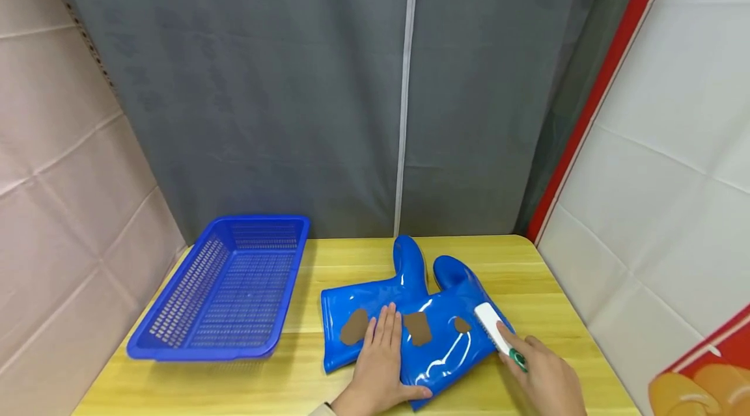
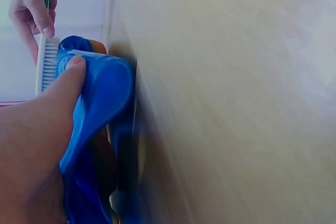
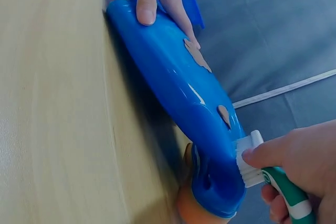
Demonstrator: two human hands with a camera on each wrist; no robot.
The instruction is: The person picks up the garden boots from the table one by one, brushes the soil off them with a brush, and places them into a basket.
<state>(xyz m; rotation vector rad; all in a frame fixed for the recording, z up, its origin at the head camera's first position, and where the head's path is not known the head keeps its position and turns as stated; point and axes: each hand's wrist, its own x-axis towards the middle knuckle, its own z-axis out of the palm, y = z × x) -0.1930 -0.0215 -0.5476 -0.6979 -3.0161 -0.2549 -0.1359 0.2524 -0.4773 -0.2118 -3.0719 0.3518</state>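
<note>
Two glossy blue rain boots lie on their sides on the table, the near boot (image 1: 451, 364) partly over the far boot (image 1: 375, 292). Brown patches mark both shafts, among them a small patch (image 1: 462, 325) near the ankle of the near one. My left hand (image 1: 381, 364) rests flat on the shafts, fingers straight and thumb spread. With my right hand (image 1: 541, 370) I grip a scrub brush (image 1: 492, 328) by its green and white handle. In the right wrist view the white bristles (image 3: 243, 158) touch the near boot around its ankle.
A blue plastic basket (image 1: 217, 354) with mesh walls stands on the left of the wooden table (image 1: 305, 396). Behind the table hangs a grey curtain (image 1: 281, 90). Pale cloth walls (image 1: 662, 208) close in the right and left sides.
</note>
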